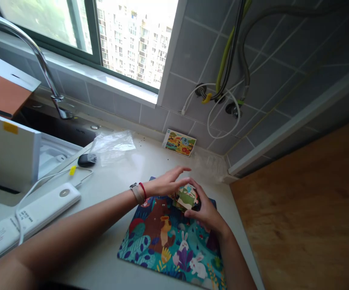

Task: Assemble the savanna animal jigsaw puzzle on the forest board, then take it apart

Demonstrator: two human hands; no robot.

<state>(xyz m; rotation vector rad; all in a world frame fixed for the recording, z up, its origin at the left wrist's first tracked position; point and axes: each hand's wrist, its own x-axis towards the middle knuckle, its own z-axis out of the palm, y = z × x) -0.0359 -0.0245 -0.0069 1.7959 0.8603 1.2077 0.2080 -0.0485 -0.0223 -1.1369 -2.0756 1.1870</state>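
Note:
A small stack of printed cardboard pieces, which look like puzzle pieces, sits on the upper part of a colourful picture board with a bear and rabbits on it. My right hand curves round the right side of the stack, thumb at the front and fingers at the back. Stretched out over the far left edge of the stack is my left hand, its fingers extended and holding nothing I can see. Whether its fingertips touch the pieces or the right hand, I cannot tell.
Against the tiled wall leans a small picture card. Crumpled clear plastic lies by the sink, near a black mouse-like object. At left are a white power bank with a cable and an open white box. A wooden panel borders the counter's right.

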